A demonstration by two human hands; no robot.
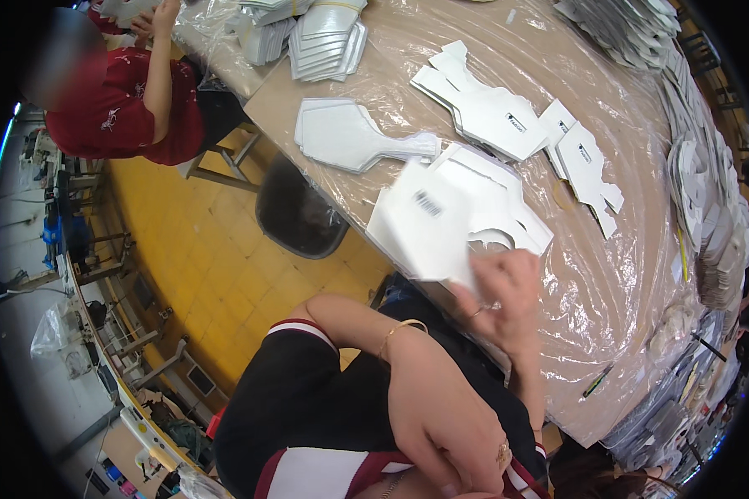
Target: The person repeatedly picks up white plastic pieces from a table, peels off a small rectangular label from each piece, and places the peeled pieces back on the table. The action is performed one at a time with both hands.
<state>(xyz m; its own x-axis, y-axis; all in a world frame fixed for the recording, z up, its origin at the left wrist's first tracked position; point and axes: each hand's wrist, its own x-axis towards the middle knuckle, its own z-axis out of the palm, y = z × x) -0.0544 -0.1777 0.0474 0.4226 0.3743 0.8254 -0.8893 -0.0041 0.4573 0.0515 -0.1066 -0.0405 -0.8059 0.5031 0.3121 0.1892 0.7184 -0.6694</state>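
Observation:
My right hand (508,291) grips the lower edge of a white flat cut-out piece (429,218) with a small dark printed mark. It is blurred and tilted over the table edge. Beneath it lies a stack of similar white pieces (516,212), one with a curved cut. My left hand (449,424) is drawn up close to my chest, by the striped collar (333,474). Its fingers are curled closed and their tips are partly hidden, so whatever they pinch does not show.
The table (508,75) is covered in clear plastic. Further white stacks lie on it: a paddle-shaped one (337,133), printed ones (483,104) and a smaller pair (587,162). Piles line the right edge. A dark stool (295,208) and a co-worker in red (141,108) are at left.

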